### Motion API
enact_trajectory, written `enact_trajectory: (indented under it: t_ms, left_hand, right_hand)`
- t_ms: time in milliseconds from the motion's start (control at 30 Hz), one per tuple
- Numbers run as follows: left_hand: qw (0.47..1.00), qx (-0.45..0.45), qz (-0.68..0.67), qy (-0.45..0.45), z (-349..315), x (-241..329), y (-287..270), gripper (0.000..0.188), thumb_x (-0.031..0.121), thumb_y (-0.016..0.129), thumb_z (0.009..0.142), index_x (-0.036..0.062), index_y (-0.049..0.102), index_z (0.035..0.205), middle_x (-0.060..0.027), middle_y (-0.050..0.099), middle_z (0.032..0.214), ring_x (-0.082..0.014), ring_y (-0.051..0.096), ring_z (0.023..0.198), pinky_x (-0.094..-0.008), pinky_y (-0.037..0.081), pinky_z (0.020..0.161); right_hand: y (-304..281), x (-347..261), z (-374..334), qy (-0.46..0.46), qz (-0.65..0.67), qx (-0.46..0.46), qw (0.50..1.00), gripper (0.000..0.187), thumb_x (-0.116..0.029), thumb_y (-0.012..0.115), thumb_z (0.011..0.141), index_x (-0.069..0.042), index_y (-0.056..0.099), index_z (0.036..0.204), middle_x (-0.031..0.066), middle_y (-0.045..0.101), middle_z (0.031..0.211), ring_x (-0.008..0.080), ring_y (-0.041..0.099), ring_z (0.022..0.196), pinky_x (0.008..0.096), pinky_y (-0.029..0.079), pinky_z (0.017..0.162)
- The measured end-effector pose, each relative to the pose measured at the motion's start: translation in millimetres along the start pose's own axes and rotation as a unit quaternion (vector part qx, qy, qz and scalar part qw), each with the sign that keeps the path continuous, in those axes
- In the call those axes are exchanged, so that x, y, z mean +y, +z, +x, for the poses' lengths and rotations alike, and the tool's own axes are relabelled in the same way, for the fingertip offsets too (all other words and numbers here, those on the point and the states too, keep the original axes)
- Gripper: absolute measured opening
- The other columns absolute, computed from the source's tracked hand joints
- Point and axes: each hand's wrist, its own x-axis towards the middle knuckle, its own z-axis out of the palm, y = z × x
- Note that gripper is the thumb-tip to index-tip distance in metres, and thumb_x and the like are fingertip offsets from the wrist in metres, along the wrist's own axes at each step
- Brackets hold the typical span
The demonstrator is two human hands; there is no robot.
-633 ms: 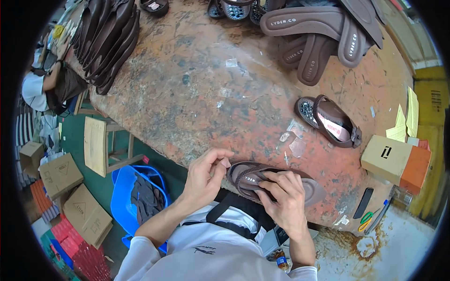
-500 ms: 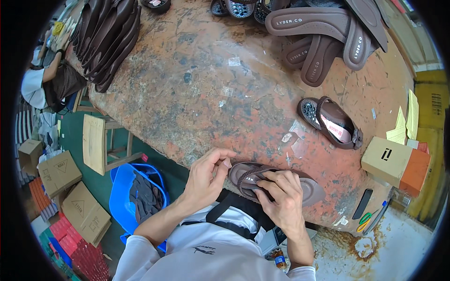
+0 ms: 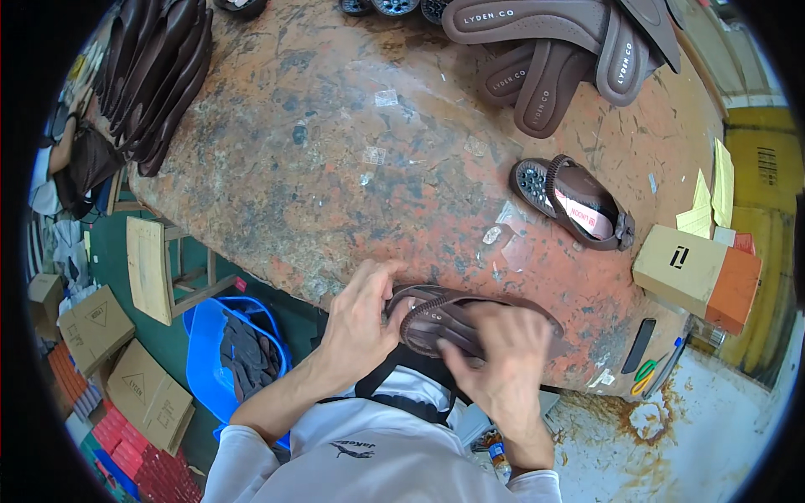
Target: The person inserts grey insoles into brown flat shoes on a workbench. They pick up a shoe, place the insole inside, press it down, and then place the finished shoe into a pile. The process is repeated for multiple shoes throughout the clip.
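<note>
Found the brown sandal (image 3: 451, 299) between the two hands, lying on the worn table (image 3: 293, 201) at the edge nearest the body, ribbed strap (image 3: 417, 312) just right of the left hand's fingertips. Saw the left hand (image 3: 362, 312) at the sandal's left end, fingers bent, thumb close against the rim; could not tell a closed pinch from plain contact there. Observed the right hand (image 3: 507, 352) over the middle and right part of the same sandal, thumb set apart from the fingers and directed at the near side. Noted heavy blur on the right fingers; could not tell a wide grip from a narrow one, nor any firm hold. Saw a brown insole (image 3: 432, 317) inside the sandal, lettered part exposed between the hands, remainder running beneath the right fingers. Logged a second sandal (image 3: 579, 205) beyond the right hand and slightly right, apart from both hands, with loose insoles (image 3: 549, 84) farther out. Marked clear plastic scraps (image 3: 516, 251) just beyond the sandal. Recorded a tan and orange box (image 3: 692, 268) right of the right hand, scissors (image 3: 644, 377) nearer the body on that side, and a blue bin (image 3: 201, 360) left of the left forearm.
</note>
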Motion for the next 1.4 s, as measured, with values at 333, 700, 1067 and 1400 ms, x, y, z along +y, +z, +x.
enact_trajectory:
  t_ms: [333, 700, 1067, 1400]
  left_hand:
    - [0.999, -0.014, 0.039, 0.019, -2, 3, -2, 0.039, -0.002, 0.081, 0.087, 0.0012, 0.066, 0.123, -0.0137, 0.055, 0.092, -0.0310, 0.061, 0.080, -0.0440, 0.051, 0.069]
    - [0.874, -0.255, 0.213, 0.354, -37, 3, 70, 0.052, 0.045, 0.078, 0.085, 0.0097, 0.078, 0.124, -0.0076, 0.070, 0.134, -0.0337, 0.055, 0.107, -0.0489, 0.045, 0.085]
    - [0.872, -0.227, 0.262, 0.345, -36, 19, 107, 0.032, 0.035, 0.072, 0.092, 0.0084, 0.078, 0.108, -0.0098, 0.073, 0.091, -0.0353, 0.056, 0.094, -0.0482, 0.038, 0.078]
    - [0.882, -0.297, 0.262, 0.255, -39, 25, 107, 0.045, 0.044, 0.071, 0.093, 0.0103, 0.079, 0.122, -0.0152, 0.074, 0.118, -0.0405, 0.061, 0.111, -0.0593, 0.041, 0.088]
  right_hand:
    - [11, 23, -11, 0.175, -0.100, 0.043, 0.978, 0.062, -0.040, 0.100, 0.069, -0.006, 0.068, 0.111, 0.0123, 0.060, 0.105, 0.0345, 0.056, 0.102, 0.0471, 0.042, 0.090]
    - [-8, 32, -2, 0.135, -0.033, -0.057, 0.989, 0.036, -0.014, 0.078, 0.090, -0.001, 0.063, 0.121, 0.0176, 0.070, 0.111, 0.0418, 0.069, 0.103, 0.0503, 0.056, 0.089]
    - [24, 28, -19, 0.159, -0.013, 0.001, 0.987, 0.106, -0.065, 0.067, 0.094, 0.016, 0.040, 0.157, 0.0358, 0.042, 0.163, 0.0512, 0.039, 0.153, 0.0701, 0.020, 0.128]
    - [26, 35, -12, 0.100, -0.048, 0.060, 0.992, 0.104, -0.074, 0.063, 0.093, 0.018, 0.054, 0.142, 0.0357, 0.053, 0.151, 0.0504, 0.049, 0.143, 0.0701, 0.020, 0.127]
